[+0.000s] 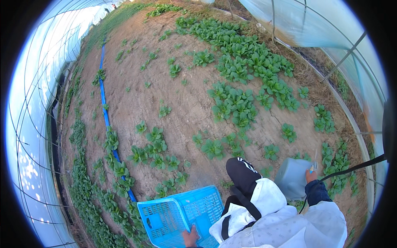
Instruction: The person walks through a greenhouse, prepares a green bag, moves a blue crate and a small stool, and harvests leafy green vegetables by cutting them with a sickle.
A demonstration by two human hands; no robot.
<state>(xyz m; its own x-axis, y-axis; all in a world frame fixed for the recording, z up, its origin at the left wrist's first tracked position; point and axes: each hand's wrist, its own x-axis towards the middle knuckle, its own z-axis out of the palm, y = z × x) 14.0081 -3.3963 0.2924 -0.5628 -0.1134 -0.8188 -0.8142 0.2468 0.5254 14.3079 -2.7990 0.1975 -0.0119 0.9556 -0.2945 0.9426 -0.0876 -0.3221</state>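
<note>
My left hand (190, 237) is closed on the near rim of a bright blue plastic crate (202, 204), which has slatted, open-work walls and stands tilted at my left side. No produce shows in the visible part of it. At my right, a grey-blue plastic tub (289, 180) hangs or rests beside my leg, and my right hand (311, 176) grips its right edge. By those fingers juts a small tool (313, 168) with some orange and blue on it, too small to make out. Leafy green plants (213, 149) grow just ahead of my dark-trousered knee.
Dense leafy greens (248, 53) run along the right side of the bed. A blue hose (103, 99) lies lengthwise at the left, with plant rows (82, 177) beside it. Plastic-sheet walls on metal hoops (35, 124) enclose both sides. A black strap (355, 167) crosses at right.
</note>
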